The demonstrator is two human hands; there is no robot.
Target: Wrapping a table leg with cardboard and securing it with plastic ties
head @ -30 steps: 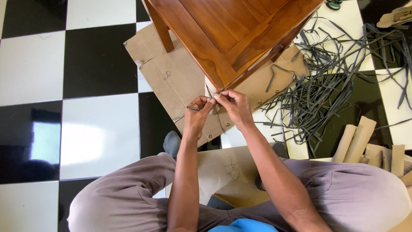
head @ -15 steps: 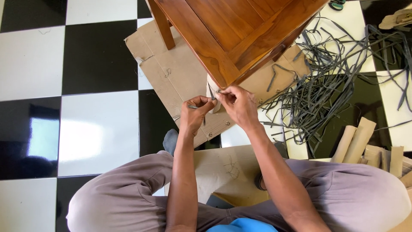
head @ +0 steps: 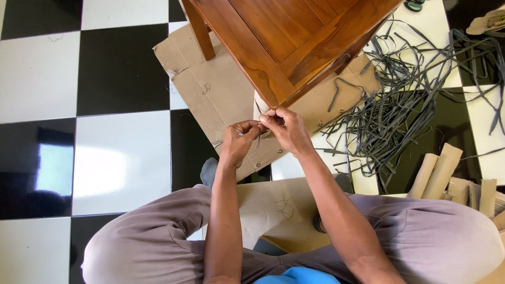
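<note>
We see our left hand (head: 239, 141) and right hand (head: 284, 129) meeting fingertip to fingertip just below the near corner of the wooden table (head: 284, 42), both pinched closed on a thin dark strip (head: 258, 138) that hangs between them and runs up toward that corner. The table's corner overhangs our hands and hides where the strip ends. Under the table lies a flattened sheet of cardboard (head: 210, 89) on the black-and-white tiled floor (head: 105, 158), with a few small round fasteners dotted along its near edge. To our right a loose tangle of dark strips (head: 400, 94) sprawls over the tiles, well apart from our hands, and beyond it stand cardboard tubes (head: 436, 171). Our knees in grey trousers (head: 147, 242) frame another cardboard piece (head: 273, 210)
</note>
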